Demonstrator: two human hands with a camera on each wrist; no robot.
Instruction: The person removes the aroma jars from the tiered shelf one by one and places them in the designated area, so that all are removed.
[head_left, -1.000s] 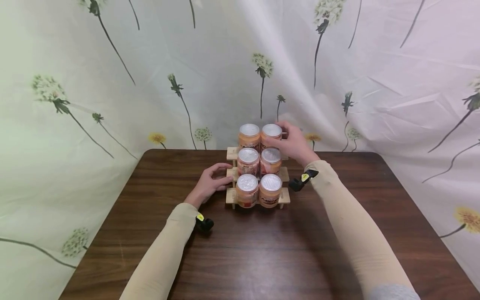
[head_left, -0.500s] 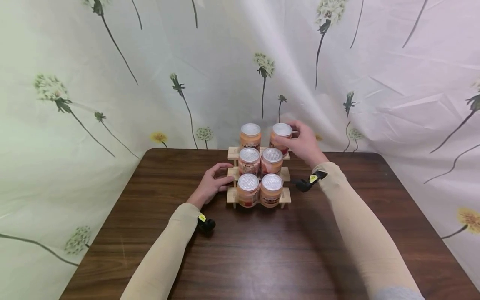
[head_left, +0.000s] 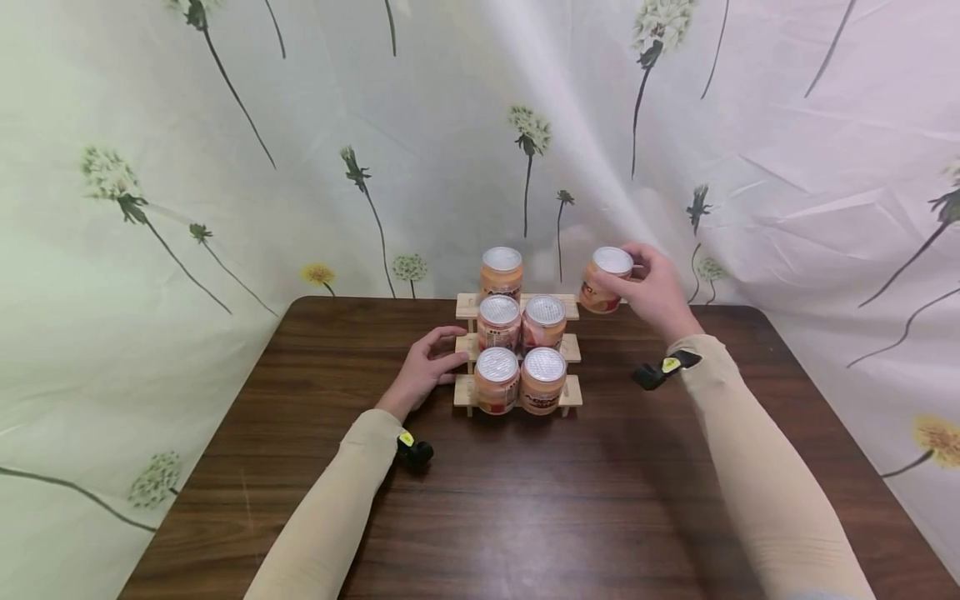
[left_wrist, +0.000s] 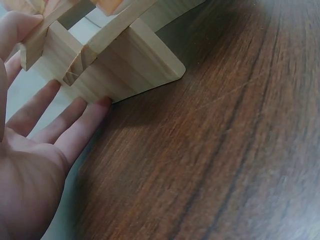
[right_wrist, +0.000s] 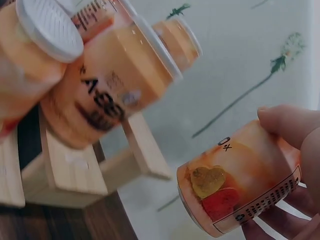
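A three-step wooden rack (head_left: 570, 347) stands near the table's back edge, with several orange jars (head_left: 542, 392) under clear ribbed lids on its steps. My right hand (head_left: 651, 287) grips one such jar (head_left: 602, 287) in the air, just right of the top step. Hearts in yellow and red show on that jar's label (right_wrist: 220, 192) in the right wrist view. On the other side, my left hand (head_left: 423, 367) touches the rack's left end. Its fingers are spread against the side panel (left_wrist: 135, 65), the thumb near an upper slat. One jar (head_left: 501, 271) stands at the left of the top step.
The dark wood-grain table (head_left: 495, 500) stretches in front of the rack. Behind and at both sides hangs a pale curtain (head_left: 435, 167) printed with dandelions. Each wrist wears a small black camera (head_left: 415, 451).
My right hand has lifted the right jar off the top step and moved it to the right, beyond the rack's end. The left hand stays at the rack.
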